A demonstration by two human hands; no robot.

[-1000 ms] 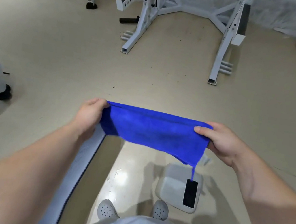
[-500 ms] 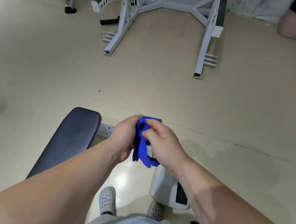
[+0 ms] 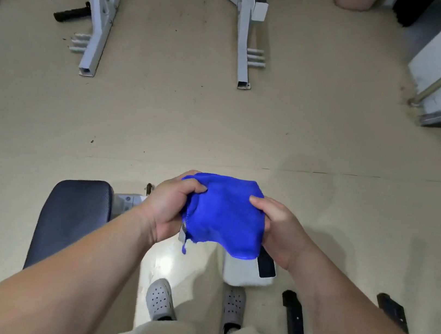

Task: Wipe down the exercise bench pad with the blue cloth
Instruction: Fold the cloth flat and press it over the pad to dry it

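The left hand (image 3: 167, 210) and right hand (image 3: 275, 229) each grip one side of the bright blue terry cloth (image 3: 225, 214), holding it bunched in the air between them. The dark padded exercise bench pad (image 3: 71, 219) lies lower left, apart from the cloth.

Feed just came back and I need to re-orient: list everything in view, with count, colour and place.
blue cloth: 1, bright blue, held in the air between both hands
bench pad: 1, dark navy, lower left, beside the left forearm
rack frame: 1, white, top centre on the floor
grey block: 1, light grey with black strip, floor below the cloth
floor: beige
shoes: 2, grey, bottom centre
left hand: gripping the cloth's left edge
right hand: gripping its right edge
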